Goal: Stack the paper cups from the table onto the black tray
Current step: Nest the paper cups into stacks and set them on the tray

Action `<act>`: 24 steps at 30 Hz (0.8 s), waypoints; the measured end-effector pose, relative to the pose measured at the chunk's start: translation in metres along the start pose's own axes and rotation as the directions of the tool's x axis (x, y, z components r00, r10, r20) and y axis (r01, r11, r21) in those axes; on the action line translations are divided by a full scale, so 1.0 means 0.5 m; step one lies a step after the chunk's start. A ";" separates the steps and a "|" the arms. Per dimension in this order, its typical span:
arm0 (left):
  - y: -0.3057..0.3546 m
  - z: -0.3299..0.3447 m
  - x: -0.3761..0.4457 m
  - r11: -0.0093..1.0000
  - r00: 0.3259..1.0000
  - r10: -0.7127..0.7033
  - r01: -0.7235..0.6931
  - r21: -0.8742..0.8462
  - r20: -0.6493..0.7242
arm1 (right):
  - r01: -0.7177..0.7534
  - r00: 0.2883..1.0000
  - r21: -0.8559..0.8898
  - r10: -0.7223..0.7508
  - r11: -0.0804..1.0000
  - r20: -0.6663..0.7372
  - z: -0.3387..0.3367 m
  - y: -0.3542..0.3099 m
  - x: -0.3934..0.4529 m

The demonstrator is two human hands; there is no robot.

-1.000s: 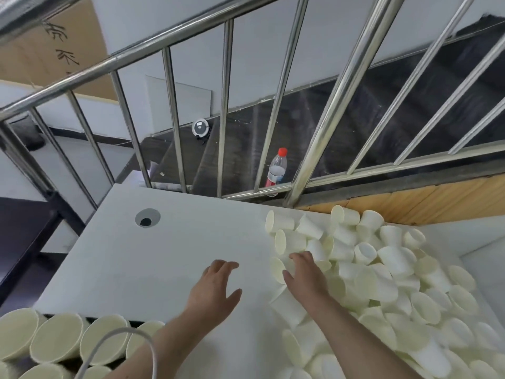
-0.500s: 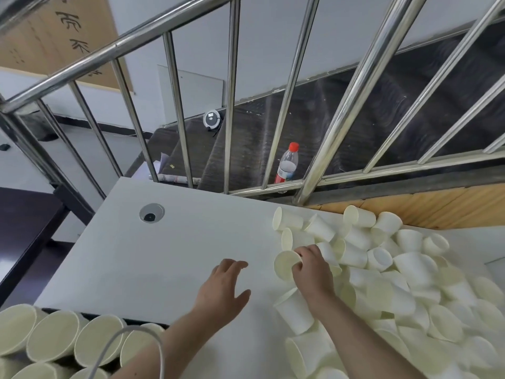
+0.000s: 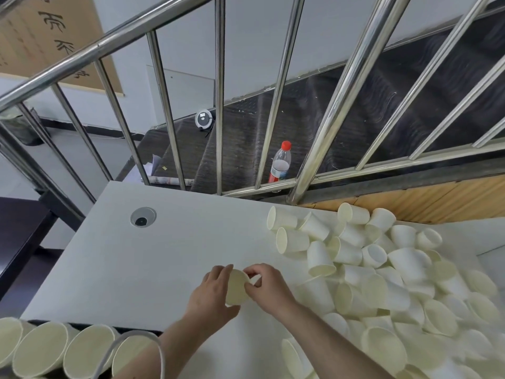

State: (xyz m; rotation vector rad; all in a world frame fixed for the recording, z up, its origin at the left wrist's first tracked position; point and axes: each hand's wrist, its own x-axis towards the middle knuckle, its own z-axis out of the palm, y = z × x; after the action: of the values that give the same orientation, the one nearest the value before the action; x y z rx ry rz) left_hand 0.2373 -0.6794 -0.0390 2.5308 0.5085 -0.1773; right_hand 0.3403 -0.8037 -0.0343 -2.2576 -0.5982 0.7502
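So both hands, left (image 3: 211, 292) and right (image 3: 269, 287), are gripping one cup (image 3: 236, 287) just above the table (image 3: 136, 269). Pickup's done I think; next it probably goes onto the stacks (image 3: 65, 348) bottom-left.

Both hands, left (image 3: 212, 292) and right (image 3: 269, 287), meet, fingers curled.

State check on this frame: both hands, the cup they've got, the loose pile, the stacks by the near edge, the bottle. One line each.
left hand: curled round the held cup from its left side
right hand: pinching the held cup's rim
held cup: off the pile, between both hands, mouth toward the camera
loose cups: jumbled on the table's right, mostly on their sides
stacked cups: rows at the near left edge, mouths toward the camera
bottle: upright behind the railing, red cap on
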 end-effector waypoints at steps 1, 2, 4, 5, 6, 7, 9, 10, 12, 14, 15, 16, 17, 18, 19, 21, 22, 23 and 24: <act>-0.002 0.001 0.001 1.000 1.000 -0.012 0.012 0.005 -0.002 | -0.005 1.000 -0.008 0.005 1.000 -0.002 0.000 0.003 0.003; -0.005 0.001 0.002 1.000 1.000 -0.029 0.029 0.007 -0.002 | -0.009 1.000 -0.018 0.008 1.000 -0.030 -0.003 0.006 0.008; -0.010 0.000 0.004 0.998 0.998 -0.063 0.063 0.011 0.005 | -0.018 0.984 -0.045 0.010 0.999 -0.177 -0.019 0.016 0.022; -0.012 0.000 0.006 0.997 0.997 -0.077 0.077 0.012 0.012 | -0.029 0.964 -0.064 0.011 0.998 -0.265 -0.032 0.022 0.032; -0.015 0.001 0.006 0.996 0.996 -0.089 0.089 0.013 0.018 | -0.046 0.943 -0.092 0.013 0.995 -0.333 -0.048 0.026 0.040; -0.018 0.002 0.007 0.995 0.995 -0.096 0.096 0.013 0.021 | -0.068 0.926 -0.135 0.012 0.989 -0.376 -0.065 0.028 0.048; -0.023 0.003 0.007 0.995 0.995 -0.100 0.100 0.014 0.026 | -0.124 0.920 -0.260 0.013 0.958 -0.391 -0.099 0.031 0.063; -0.026 0.004 0.006 0.995 0.994 -0.101 0.101 0.013 0.034 | -0.151 0.926 -0.326 0.018 0.933 -0.378 -0.113 0.032 0.070; -0.030 0.005 0.007 0.995 0.995 -0.096 0.096 0.008 0.040 | -0.192 0.941 -0.435 0.038 0.880 -0.337 -0.131 0.034 0.085; -0.029 0.004 0.007 0.997 0.996 -0.082 0.082 0.000 0.036 | -0.213 0.947 -0.486 0.058 0.848 -0.315 -0.140 0.036 0.096; -0.028 0.003 0.008 0.997 0.997 -0.074 0.075 -0.003 0.033 | -0.220 0.948 -0.499 0.063 0.838 -0.312 -0.142 0.038 0.101; -0.026 0.003 0.009 0.998 0.997 -0.066 0.066 -0.002 0.031 | -0.229 0.948 -0.505 0.071 0.832 -0.312 -0.144 0.040 0.106; -0.027 0.002 0.009 0.998 0.998 -0.063 0.063 -0.001 0.028 | -0.231 0.949 -0.506 0.077 0.831 -0.307 -0.143 0.040 0.113; -0.026 0.001 0.009 0.998 0.998 -0.059 0.059 0.000 0.026 | -0.231 0.950 -0.509 0.079 0.829 -0.302 -0.142 0.042 0.119; -0.024 0.000 0.009 0.999 0.998 -0.053 0.053 -0.003 0.022 | -0.227 0.951 -0.513 0.076 0.828 -0.298 -0.140 0.043 0.124; -0.024 0.000 0.009 0.999 0.999 -0.045 0.046 -0.008 0.016 | -0.226 0.953 -0.518 0.076 0.825 -0.293 -0.134 0.046 0.133; -0.024 -0.001 0.010 0.999 0.999 -0.042 0.042 -0.007 0.014 | -0.230 0.953 -0.517 0.083 0.824 -0.293 -0.132 0.048 0.135; -0.024 -0.002 0.009 0.999 0.999 -0.041 0.041 -0.006 0.011 | -0.235 0.952 -0.515 0.088 0.824 -0.293 -0.128 0.050 0.137; -0.024 -0.003 0.010 0.999 0.999 -0.039 0.039 -0.005 0.009 | -0.239 0.951 -0.515 0.090 0.824 -0.297 -0.126 0.053 0.137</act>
State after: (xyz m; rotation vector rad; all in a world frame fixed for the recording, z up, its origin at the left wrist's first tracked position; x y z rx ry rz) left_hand 0.2371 -0.6679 -0.0446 2.5149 0.5549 -0.2008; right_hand 0.4368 -0.8093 -0.0384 -2.9131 -0.5371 0.3682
